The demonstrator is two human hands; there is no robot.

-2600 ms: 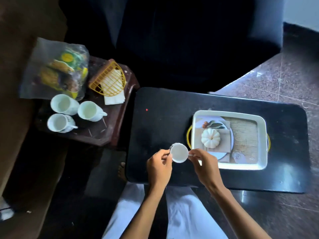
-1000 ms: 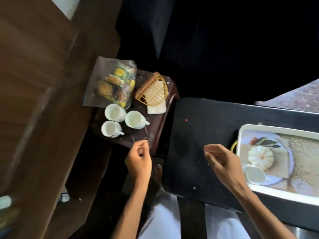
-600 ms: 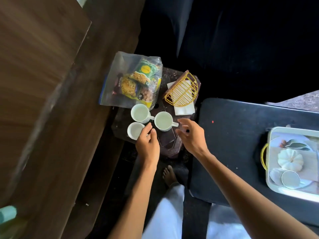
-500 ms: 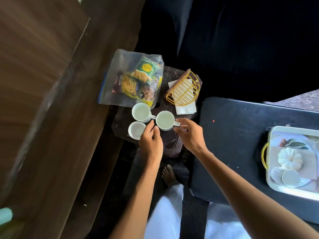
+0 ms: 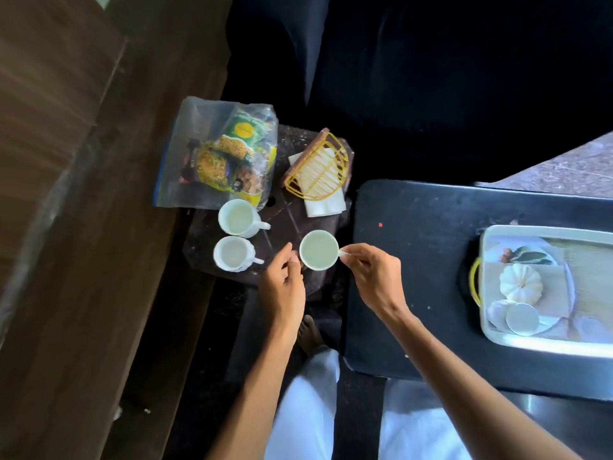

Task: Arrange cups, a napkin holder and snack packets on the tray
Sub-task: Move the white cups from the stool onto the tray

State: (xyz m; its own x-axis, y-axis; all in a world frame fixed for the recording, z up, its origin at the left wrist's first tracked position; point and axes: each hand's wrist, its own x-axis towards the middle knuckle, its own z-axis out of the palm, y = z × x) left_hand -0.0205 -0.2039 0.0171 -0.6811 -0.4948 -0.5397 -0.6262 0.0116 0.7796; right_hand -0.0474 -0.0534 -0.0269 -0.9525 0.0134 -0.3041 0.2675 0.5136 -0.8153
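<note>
Above the near edge of the side table [image 5: 288, 212], the right hand [image 5: 374, 277] pinches the handle of the cup [image 5: 318, 250] while the left hand [image 5: 284, 284] braces its opposite wall with curled fingertips, presumably keeping it level for transfer to the tray [image 5: 544, 347], well apart to the right.

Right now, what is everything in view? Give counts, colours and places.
side-table cups: two, white, on the dark side table
held cup: one, white, over the side table's near edge
tray cup: one, white, on the tray
napkin holder: one, yellow wire, side table, holding white napkins
snack packets: several, yellow and green, in a clear bag, side table's far left
tray: one, white with yellow handles, on the black table
hands: two; left hand beside the held cup, right hand pinching its handle
</note>
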